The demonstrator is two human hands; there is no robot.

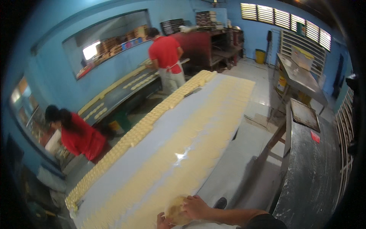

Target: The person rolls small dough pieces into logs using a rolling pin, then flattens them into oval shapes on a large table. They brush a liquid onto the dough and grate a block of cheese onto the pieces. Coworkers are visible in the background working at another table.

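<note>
Low in the picture, a round, yellowish, bowl-like thing (176, 211) sits between my hands at the table's near edge; what is in it is too blurred to tell. My right hand (194, 208) has its fingers curled over its right side. At its lower left, my left hand (163, 221) grips the edge, partly cut off by the frame. The long pale table (141, 160) in front of me bears rows of thin flattened dough pieces (217, 118). Along its left side runs a thick band of small dough balls (143, 126).
A metal tool (192, 92) lies beside the dough balls. Two people in red shirts, one farther off (166, 53) and one nearer (82, 135), stand left of the table. At right is a dark worktable (309, 171) with a tray (305, 114). A yellow bucket (260, 56) stands far back.
</note>
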